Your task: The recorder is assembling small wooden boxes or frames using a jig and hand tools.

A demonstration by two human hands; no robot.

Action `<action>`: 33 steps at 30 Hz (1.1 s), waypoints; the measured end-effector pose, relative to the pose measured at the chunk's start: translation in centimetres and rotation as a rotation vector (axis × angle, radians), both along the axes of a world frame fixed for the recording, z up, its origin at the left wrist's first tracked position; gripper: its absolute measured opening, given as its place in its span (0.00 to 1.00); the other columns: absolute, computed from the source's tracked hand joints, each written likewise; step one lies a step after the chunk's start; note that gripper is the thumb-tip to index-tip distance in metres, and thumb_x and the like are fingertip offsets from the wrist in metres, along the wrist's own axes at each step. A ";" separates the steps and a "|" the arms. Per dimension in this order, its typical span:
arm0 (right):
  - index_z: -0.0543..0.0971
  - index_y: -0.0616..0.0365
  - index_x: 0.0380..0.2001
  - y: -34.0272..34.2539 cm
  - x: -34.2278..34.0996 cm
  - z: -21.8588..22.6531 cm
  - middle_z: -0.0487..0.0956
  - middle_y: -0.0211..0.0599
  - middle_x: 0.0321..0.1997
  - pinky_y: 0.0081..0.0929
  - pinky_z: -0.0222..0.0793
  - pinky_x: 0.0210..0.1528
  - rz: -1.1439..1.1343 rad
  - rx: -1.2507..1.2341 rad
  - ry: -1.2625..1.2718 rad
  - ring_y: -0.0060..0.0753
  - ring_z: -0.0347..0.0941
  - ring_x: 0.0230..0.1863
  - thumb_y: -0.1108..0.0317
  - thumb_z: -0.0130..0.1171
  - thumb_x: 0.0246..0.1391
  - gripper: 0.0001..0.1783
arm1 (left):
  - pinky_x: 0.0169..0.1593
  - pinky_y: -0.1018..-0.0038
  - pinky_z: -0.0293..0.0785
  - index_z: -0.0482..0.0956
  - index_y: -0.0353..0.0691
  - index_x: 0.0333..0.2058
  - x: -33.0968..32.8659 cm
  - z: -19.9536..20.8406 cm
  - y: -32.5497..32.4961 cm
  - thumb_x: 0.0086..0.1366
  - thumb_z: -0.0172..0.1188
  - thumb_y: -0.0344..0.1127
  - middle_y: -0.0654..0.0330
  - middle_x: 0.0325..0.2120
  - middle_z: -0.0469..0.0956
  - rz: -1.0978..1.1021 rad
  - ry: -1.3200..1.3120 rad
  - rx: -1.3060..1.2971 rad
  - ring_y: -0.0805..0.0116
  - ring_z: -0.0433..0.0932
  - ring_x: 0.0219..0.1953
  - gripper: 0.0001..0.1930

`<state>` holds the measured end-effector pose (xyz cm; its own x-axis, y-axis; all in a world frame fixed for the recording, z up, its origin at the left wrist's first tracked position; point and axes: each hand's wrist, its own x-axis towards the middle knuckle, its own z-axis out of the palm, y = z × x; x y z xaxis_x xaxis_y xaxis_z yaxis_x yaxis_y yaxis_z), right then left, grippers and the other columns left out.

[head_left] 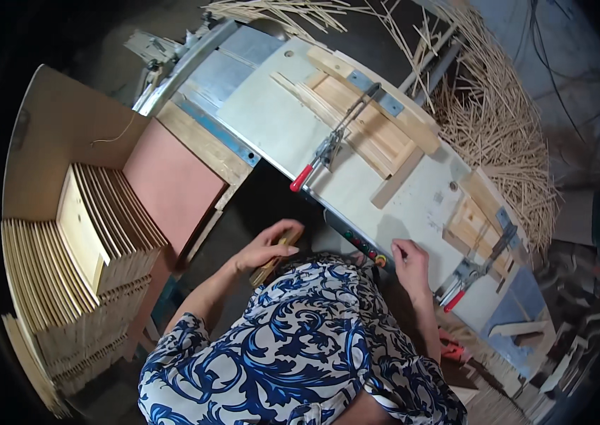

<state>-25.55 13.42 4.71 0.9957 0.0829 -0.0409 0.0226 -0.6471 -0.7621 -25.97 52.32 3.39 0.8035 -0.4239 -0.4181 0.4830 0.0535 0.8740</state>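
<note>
My left hand [271, 245] is closed round a short, yellowish-brown piece that looks like wood [263, 273], held low in front of my body. Part of that piece is hidden by the fingers. At the near edge of the pale machine table [413, 223], my right hand [411, 262] has its fingers curled in, and nothing shows in them. Just left of it sits a control panel with coloured buttons [361, 246]. Beyond, a toggle clamp with a red handle [303, 177] reaches over a wooden frame piece [363, 126] in a wooden jig [413, 131].
A second red-handled clamp [454, 300] and wooden jig [471, 225] stand at the right. Thin wood strips [498, 134] are heaped behind the table. On the left, stacked wooden panels [116, 212] stand beside a reddish board [172, 180].
</note>
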 end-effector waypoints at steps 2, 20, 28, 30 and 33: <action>0.83 0.64 0.40 -0.5 -0.1 -0.5 0.83 0.47 0.34 0.32 0.77 0.37 0.030 0.011 -0.014 0.44 0.82 0.32 0.74 0.63 0.61 0.06 | 0.55 0.74 0.70 0.74 0.43 0.60 -4.7 -7.6 2.2 0.64 0.68 0.43 0.64 0.44 0.76 0.086 0.256 0.160 0.73 0.73 0.49 0.28; 0.83 0.62 0.45 -6.0 -4.7 -2.2 0.84 0.48 0.39 0.35 0.77 0.41 -0.013 -0.067 0.098 0.46 0.83 0.36 0.67 0.63 0.62 0.12 | 0.62 0.65 0.68 0.76 0.42 0.63 -2.7 -28.6 -1.3 0.65 0.66 0.48 0.55 0.55 0.79 -0.776 0.363 0.112 0.60 0.75 0.57 0.30; 0.83 0.58 0.45 -4.6 -7.3 -1.6 0.83 0.49 0.41 0.38 0.76 0.45 -0.170 -0.056 0.218 0.51 0.81 0.40 0.63 0.61 0.63 0.13 | 0.64 0.70 0.66 0.76 0.43 0.64 -0.8 -26.1 7.2 0.61 0.67 0.53 0.60 0.63 0.75 -0.744 0.763 -0.001 0.70 0.75 0.57 0.34; 0.83 0.58 0.45 -3.1 -7.0 -1.5 0.83 0.48 0.41 0.38 0.76 0.46 -0.178 -0.035 0.202 0.52 0.81 0.41 0.62 0.60 0.63 0.13 | 0.65 0.66 0.67 0.76 0.41 0.63 -2.9 -29.0 7.5 0.62 0.67 0.51 0.57 0.64 0.75 -0.510 0.727 -0.167 0.67 0.76 0.58 0.34; 0.83 0.59 0.44 -1.2 -6.3 -2.8 0.83 0.48 0.41 0.39 0.76 0.47 -0.183 -0.028 0.186 0.52 0.80 0.42 0.62 0.60 0.64 0.13 | 0.60 0.66 0.70 0.78 0.40 0.58 -2.5 -28.0 10.2 0.62 0.67 0.51 0.57 0.58 0.77 -0.600 0.658 -0.135 0.66 0.78 0.54 0.30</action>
<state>-31.83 12.25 1.95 0.9691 -0.1018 -0.2248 -0.2360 -0.6483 -0.7239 -28.51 62.54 -24.60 0.0467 -0.7736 -0.6319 0.8633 -0.2870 0.4152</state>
